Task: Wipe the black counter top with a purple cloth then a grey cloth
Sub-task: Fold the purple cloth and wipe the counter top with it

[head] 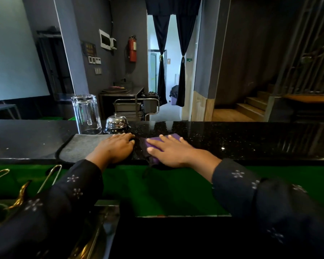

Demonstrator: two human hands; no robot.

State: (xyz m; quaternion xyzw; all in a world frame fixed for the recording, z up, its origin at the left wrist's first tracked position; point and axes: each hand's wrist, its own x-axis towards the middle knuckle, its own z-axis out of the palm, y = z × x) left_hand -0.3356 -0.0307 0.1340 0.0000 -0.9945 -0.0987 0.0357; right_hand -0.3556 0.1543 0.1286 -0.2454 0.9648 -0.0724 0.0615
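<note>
With both hands flat on the black table (pixel 232 139), neither grip is closed on anything: the right hand (pixel 171 151) lies palm-down, fingers spread, pressing the purple cloth (pixel 155 143); the left hand (pixel 114 147) lies open on the right edge of the grey cloth (pixel 79 146). The purple cloth sits near the table's front edge, and a dark corner of it hangs over that edge. The grey cloth lies spread flat to its left, the two well within reach of each other.

Risks, as I judge them:
- a leftward stroke may knock the upturned glass (pixel 86 114) or the bell (pixel 116 123), both just behind the grey cloth
- with flat palm pressure only, the purple cloth may bunch or slide off the front edge
- the left hand may drag the grey cloth along early, muddling the order
</note>
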